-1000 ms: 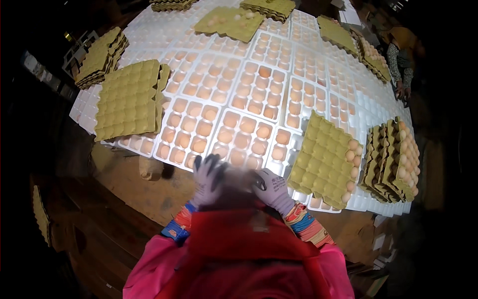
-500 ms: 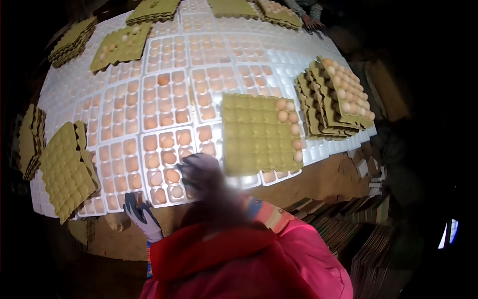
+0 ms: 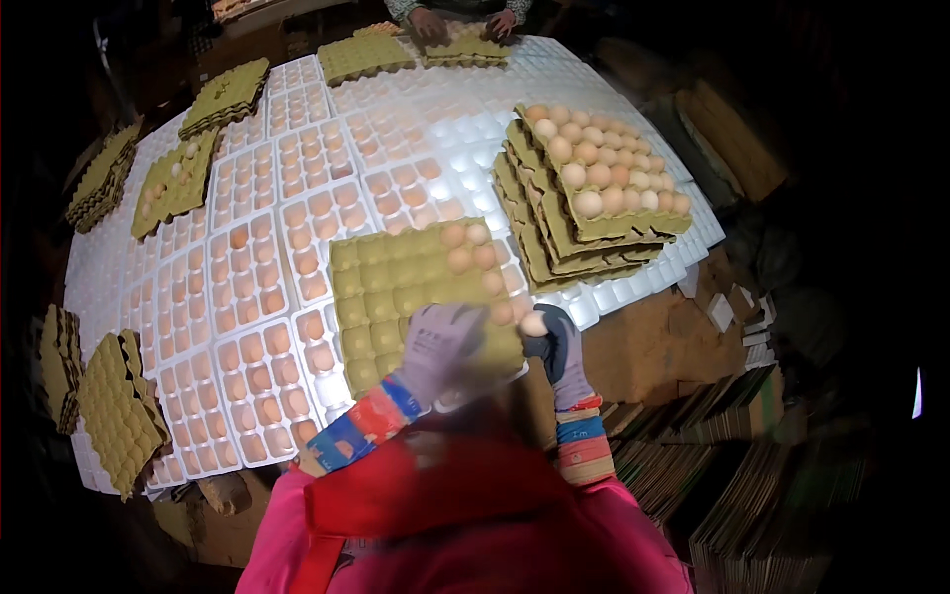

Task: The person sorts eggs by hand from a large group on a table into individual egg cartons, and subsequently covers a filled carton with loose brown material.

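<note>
In front of me an olive-green pulp egg tray (image 3: 381,287) lies on top of clear plastic egg trays, with a few brown eggs (image 3: 484,256) in its right-hand columns. My gloved right hand (image 3: 561,354) is at the tray's near right corner, its fingers closed on a pale egg (image 3: 533,324). My gloved left hand (image 3: 445,345) hovers over the near part of the same tray, pointing right toward the last eggs. Its fingers are blurred and partly hidden, so I cannot make out whether they hold anything.
Clear plastic trays (image 3: 247,262) of brown eggs cover the table. A tall stack of pulp trays (image 3: 539,213) topped with eggs (image 3: 614,163) stands right. More pulp trays (image 3: 119,406) lie left and far. Another person's hands (image 3: 428,24) work at the far edge. Flat cardboard (image 3: 762,505) stands lower right.
The view has shifted to the right. My right hand has moved from the plastic trays to the pulp tray's right corner and grips an egg. My left hand has come from the table edge over the pulp tray.
</note>
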Demonstrator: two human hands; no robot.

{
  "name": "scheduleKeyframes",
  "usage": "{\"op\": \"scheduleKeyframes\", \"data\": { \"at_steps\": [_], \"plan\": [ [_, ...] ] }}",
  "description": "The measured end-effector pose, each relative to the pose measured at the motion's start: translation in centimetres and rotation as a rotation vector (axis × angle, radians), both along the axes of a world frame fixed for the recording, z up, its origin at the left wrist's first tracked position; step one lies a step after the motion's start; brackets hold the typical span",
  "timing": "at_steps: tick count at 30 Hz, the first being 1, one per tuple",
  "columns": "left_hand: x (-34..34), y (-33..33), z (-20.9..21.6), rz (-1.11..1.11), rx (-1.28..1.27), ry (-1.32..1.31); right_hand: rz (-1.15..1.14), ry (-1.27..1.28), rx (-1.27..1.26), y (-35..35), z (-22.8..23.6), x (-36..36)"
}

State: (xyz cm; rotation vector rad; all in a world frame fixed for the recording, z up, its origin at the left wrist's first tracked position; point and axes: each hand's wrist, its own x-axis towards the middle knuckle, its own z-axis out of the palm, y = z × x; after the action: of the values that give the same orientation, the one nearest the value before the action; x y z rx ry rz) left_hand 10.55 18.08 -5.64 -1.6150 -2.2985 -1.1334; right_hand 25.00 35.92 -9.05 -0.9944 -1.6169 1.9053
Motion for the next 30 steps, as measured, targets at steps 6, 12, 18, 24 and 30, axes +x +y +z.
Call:
{"op": "scheduleKeyframes", "data": {
  "at_steps": [6, 12, 18, 24, 30],
  "plan": [
    [1.2, 7.7, -3.3, 0.022, -0.515, 0.158, 0.436, -0.012, 0.642, 3.9, 2.7, -0.5],
    [-4.1, 4.6, -2.8, 0.049, 0.552, -1.200, 0.599, -0.237, 1.371, 4.9, 0.6, -7.1],
    [-6.3, 8.0, 1.0, 0.377, -0.444, -0.175, 0.567, 0.183, 0.408, 5.7, 3.7, -5.0],
    [-8.5, 7.4, -0.7, 0.250, -0.208, -0.552, 0.656, 0.141, 0.203, 4.5, 5.3, -7.1],
    [-12.4, 4.5, 0.0, -0.015, 0.381, -1.328, 0.405, -0.646, 2.043, 4.2, 1.4, -13.1]
  ]
}}
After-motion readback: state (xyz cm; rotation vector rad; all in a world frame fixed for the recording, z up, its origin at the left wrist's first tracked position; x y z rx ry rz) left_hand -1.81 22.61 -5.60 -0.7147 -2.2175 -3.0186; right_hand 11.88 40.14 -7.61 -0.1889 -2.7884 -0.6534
